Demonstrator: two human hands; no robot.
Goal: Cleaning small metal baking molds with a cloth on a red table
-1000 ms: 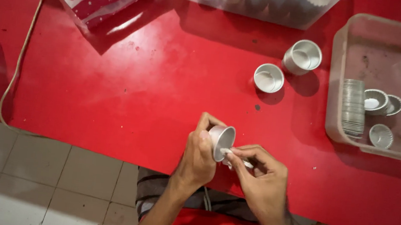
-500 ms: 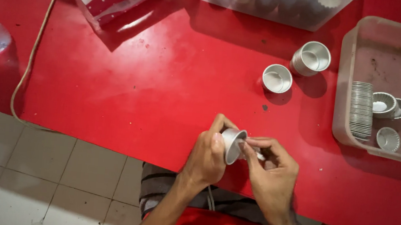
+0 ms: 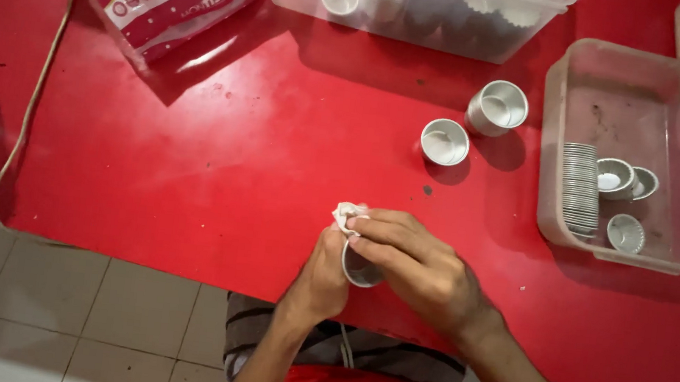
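both hands (image 3: 383,264) gripping cup (image 3: 361,270) w/ tissue (image 3: 346,215)

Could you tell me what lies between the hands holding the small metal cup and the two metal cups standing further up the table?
In the head view, only bare red table, apart from one small dark speck.

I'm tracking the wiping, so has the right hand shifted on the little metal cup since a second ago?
Yes. The right hand has slid over the small metal cup, away from the table edge, and covers its mouth.
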